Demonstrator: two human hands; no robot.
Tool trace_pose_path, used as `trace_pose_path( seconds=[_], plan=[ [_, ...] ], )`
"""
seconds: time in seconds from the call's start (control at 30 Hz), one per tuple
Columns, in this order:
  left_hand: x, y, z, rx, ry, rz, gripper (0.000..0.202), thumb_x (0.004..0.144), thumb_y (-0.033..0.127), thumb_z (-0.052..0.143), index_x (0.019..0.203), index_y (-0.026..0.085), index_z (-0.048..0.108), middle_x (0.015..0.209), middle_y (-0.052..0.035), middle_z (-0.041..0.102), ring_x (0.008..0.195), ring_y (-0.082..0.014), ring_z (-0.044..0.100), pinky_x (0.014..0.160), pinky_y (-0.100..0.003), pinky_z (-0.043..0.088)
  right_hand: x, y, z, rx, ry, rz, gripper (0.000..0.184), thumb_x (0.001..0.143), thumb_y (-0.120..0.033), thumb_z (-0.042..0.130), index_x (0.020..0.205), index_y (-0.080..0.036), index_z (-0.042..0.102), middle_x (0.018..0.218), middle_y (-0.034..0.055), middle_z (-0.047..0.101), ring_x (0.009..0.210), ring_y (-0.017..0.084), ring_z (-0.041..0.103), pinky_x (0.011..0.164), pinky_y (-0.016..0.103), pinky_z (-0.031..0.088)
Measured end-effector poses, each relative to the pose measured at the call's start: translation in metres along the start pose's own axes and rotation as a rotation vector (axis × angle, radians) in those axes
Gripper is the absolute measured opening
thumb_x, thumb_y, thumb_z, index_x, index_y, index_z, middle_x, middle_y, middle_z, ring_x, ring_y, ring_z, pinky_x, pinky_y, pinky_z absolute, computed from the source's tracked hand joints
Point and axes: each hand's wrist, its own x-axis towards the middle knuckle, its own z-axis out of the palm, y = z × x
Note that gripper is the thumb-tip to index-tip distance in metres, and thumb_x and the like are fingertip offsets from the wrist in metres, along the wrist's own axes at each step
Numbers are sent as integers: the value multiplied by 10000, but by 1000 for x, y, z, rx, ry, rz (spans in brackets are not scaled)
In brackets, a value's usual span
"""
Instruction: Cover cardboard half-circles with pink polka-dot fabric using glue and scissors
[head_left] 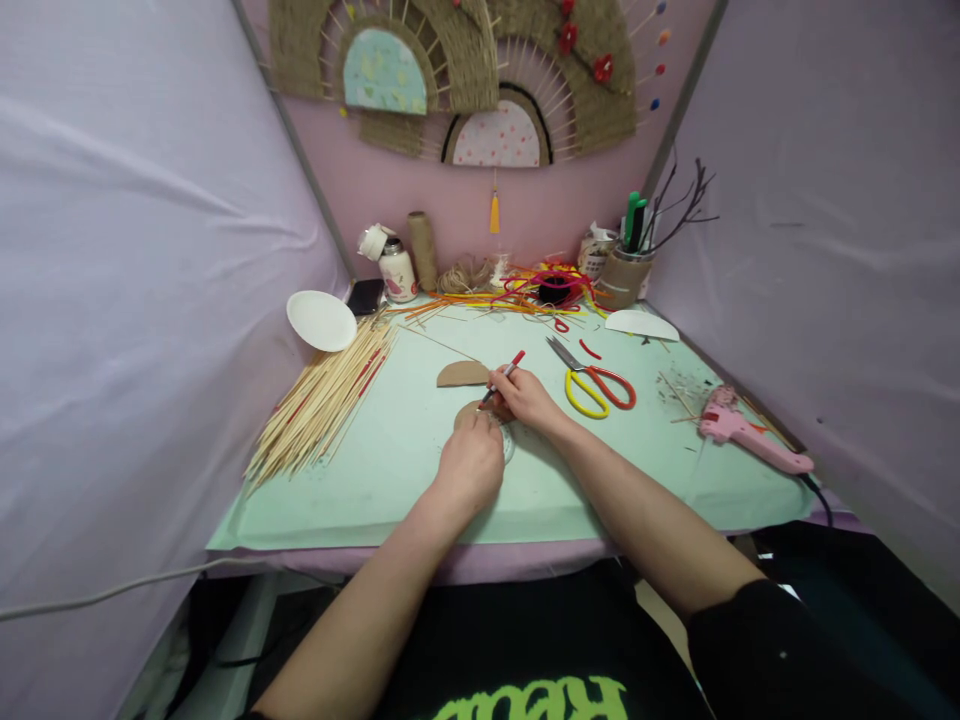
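- Black garment point(517, 650) with green lettering: nearest the camera.
- Left hand point(472, 462): fingers bunched down on a brown piece point(466, 411) on the surface point(390, 490); gap between fingers cannot be told.
- Brown piece: mostly covered, directly beneath left fingers, the nearer hand; long axis hidden.
- Right hand point(523, 397): fingers closed round a pen point(504, 377), slanting near-left to the piece.
- Brown half-disc point(461, 375): just beyond, straight edge toward the person.

Matt cardboard half-disc point(461, 375), metal scissor blades point(562, 353), smooth plastic glue gun point(750, 436), dull wooden sticks point(322, 400)
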Motion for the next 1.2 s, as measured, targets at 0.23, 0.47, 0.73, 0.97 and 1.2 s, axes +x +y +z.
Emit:
trace_pose_path(
  seconds=[0.23,0.47,0.73,0.97,1.2],
  plan=[
    [0,-1,3,-25,47,9,321,920,104,354,1075,65,632,1105,-179,626,1181,-270,491,987,-416,451,-1,-1,1,17,0,0,287,902,-399,444,742,-190,559,546,-27,557,512,115,539,514,210,392],
    [1,0,0,14,-3,5,335,928,115,358,1114,36,625,1117,-184,619,1168,-266,508,978,-378,451,-2,0,-4,-45,18,-26,298,907,-373,436,720,-184,572,564,-9,599,530,116,547,550,216,405],
    [1,1,-2,30,-4,-9,339,927,118,354,1134,59,616,1135,-174,621,1139,-258,529,970,-384,460,-12,-2,-12,-140,70,-7,309,913,-338,454,686,-184,596,605,12,641,588,136,581,631,239,423],
    [0,1,-4,0,-16,-12,333,941,140,353,1116,52,623,1131,-186,614,1183,-271,503,966,-379,462,-30,-7,-14,-112,70,-10,355,933,-335,460,626,-201,579,669,48,695,659,167,643,706,267,452],
    [0,1,-2,18,-22,-4,310,926,133,382,1088,57,636,1114,-173,620,1167,-274,512,976,-384,459,-47,-4,-20,-143,126,-34,395,943,-355,437,618,-198,598,725,46,705,663,161,628,729,273,437]
  ],
)
